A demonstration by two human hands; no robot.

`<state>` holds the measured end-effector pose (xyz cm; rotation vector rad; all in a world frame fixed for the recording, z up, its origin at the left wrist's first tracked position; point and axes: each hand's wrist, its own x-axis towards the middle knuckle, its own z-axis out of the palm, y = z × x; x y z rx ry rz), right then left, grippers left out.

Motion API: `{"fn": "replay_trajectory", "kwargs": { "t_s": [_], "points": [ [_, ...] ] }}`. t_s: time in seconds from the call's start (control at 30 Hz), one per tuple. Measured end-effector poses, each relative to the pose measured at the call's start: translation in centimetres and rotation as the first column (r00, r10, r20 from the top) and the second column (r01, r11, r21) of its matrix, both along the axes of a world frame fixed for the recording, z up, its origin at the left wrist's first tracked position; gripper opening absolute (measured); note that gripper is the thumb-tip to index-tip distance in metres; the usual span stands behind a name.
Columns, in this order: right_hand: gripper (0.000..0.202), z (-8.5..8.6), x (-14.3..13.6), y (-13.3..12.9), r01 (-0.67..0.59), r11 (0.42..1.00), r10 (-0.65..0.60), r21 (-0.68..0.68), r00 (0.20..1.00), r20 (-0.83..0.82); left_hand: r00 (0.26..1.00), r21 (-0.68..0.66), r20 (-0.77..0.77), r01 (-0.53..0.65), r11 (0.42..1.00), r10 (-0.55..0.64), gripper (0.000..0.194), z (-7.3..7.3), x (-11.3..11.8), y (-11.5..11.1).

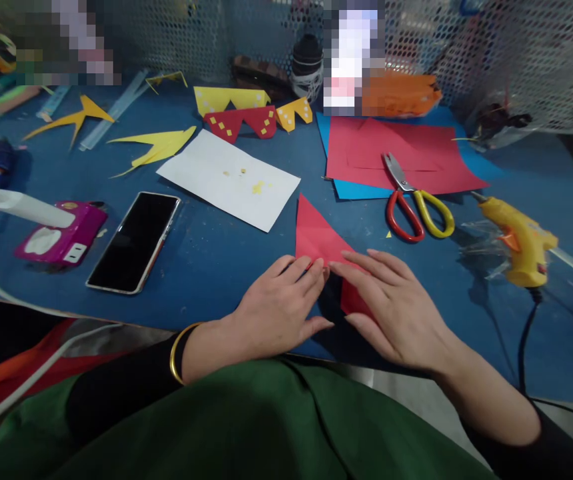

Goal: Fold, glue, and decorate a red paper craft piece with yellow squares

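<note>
A folded red paper (315,230) lies on the blue table near its front edge, partly covered by both hands. My left hand (286,303) rests palm down on the paper's lower left part, fingers stretched and thumb apart. My right hand (391,307) lies flat over the right part, its fingers spread and pointing left. The fingertips of the two hands nearly meet on the paper. Scissors with a red and a yellow handle (402,193) lie beyond my right hand, blades on red sheets (366,150). A white sheet (226,180) with small yellow bits lies beyond my left hand.
On the left are a black phone (136,243) and a magenta box (64,233). A yellow glue gun (519,240) with a cord stands at the right. Paper masks (241,123) and yellow cut-outs (159,147) lie further back, before a perforated metal panel (261,33).
</note>
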<state>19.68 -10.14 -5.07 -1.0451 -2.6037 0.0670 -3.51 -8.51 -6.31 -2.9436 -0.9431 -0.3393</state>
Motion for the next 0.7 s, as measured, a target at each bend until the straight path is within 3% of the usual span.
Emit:
{"fn": "replay_trajectory", "kwargs": {
  "t_s": [0.23, 0.43, 0.7],
  "points": [
    [0.067, -1.9, -0.3, -1.2, 0.029, 0.998, -0.036, 0.058, 0.992, 0.121, 1.0, 0.012, 0.015, -0.024, 1.0, 0.024, 0.062, -0.2, 0.1, -0.3],
    [0.068, -2.3, -0.8, -1.5, 0.048, 0.995, -0.06, 0.09, 0.989, 0.134, 0.998, 0.073, 0.055, -0.03, 0.997, 0.026, 0.049, -0.5, -0.7, -0.4],
    [0.069, -2.4, -0.9, -1.5, 0.061, 0.995, -0.068, 0.077, 0.992, 0.103, 0.998, -0.006, 0.048, -0.04, 0.999, 0.04, 0.045, -0.4, -2.8, -1.1]
  ]
}}
